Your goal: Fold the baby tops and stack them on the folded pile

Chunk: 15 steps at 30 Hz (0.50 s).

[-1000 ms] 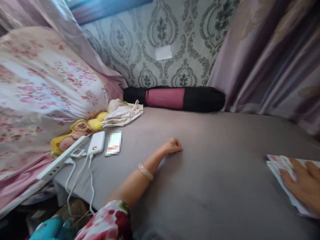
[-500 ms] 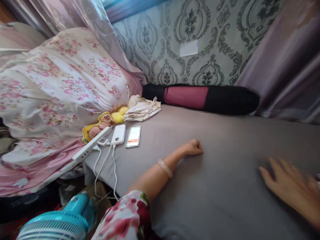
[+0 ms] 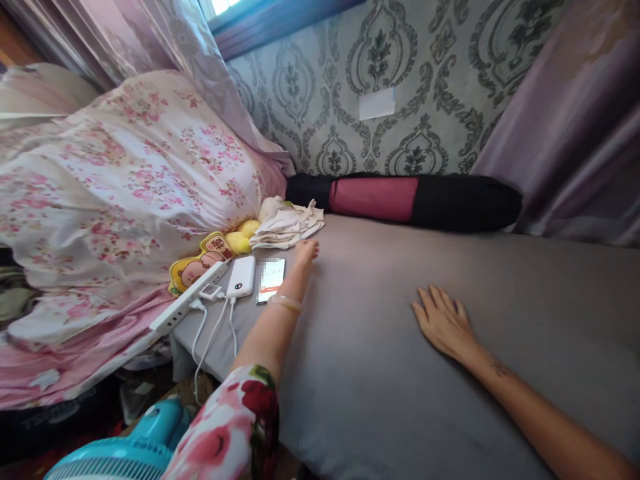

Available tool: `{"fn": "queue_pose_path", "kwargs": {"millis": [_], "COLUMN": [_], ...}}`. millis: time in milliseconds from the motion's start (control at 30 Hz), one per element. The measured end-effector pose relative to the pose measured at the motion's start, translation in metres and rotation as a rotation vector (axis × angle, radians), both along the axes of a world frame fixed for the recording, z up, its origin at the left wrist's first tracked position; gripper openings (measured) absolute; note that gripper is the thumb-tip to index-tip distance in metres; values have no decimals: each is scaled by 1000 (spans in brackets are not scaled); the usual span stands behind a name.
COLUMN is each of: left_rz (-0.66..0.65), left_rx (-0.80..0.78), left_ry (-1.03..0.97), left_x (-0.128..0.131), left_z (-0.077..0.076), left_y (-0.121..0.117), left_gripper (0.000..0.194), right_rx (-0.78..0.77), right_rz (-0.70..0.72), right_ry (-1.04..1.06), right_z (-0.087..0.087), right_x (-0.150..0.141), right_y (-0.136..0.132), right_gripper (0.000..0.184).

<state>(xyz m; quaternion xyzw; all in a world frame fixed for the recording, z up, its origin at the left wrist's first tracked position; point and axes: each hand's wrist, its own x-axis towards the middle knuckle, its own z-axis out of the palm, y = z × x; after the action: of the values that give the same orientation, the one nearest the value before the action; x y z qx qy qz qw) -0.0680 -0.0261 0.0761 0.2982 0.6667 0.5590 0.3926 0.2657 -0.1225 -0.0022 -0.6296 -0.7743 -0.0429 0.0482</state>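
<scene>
Head view, left hand [image 3: 307, 251] near cloth [image 3: 287, 223] (finger state unclear), right hand [image 3: 443, 323], fingers apart, phone [image 3: 273, 275] partly pixelated

A grey-covered surface [image 3: 370, 387] carries a long black-and-pink bundle [image 3: 400, 201] along its back. Pale cloths [image 3: 287, 225], a phone [image 3: 271, 279] and a white power bank [image 3: 242, 275] lie toward the left.

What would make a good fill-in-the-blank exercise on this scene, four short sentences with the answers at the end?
1. The hand nearer the pale cloth is the person's ____ one.
2. The right hand lies on the grey sheet with its palm facing ____.
3. The white power bank lies ____ the power strip and the phone.
4. The long bag by the wall is ____ at both ends.

Missing words: left; down; between; black.
</scene>
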Motion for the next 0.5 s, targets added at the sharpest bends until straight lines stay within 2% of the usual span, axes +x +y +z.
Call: {"fn": "queue_pose_path", "kwargs": {"millis": [100, 233, 367, 500], "left_rz": [230, 435, 550, 597], "left_rx": [52, 89, 124, 154], "left_ry": [-24, -92, -166, -223], "left_x": [-45, -80, -98, -108], "left_z": [13, 17, 12, 11], "left_y": [13, 27, 38, 51], "left_gripper": [6, 13, 20, 19], "right_rx": [22, 35, 76, 129], "right_rz": [-7, -11, 12, 28], "right_ry": [8, 35, 66, 68], "right_z": [-3, -6, -5, -4], "right_x": [2, 1, 0, 0], "right_y": [0, 1, -1, -3], "right_gripper": [68, 66, 65, 64]}}
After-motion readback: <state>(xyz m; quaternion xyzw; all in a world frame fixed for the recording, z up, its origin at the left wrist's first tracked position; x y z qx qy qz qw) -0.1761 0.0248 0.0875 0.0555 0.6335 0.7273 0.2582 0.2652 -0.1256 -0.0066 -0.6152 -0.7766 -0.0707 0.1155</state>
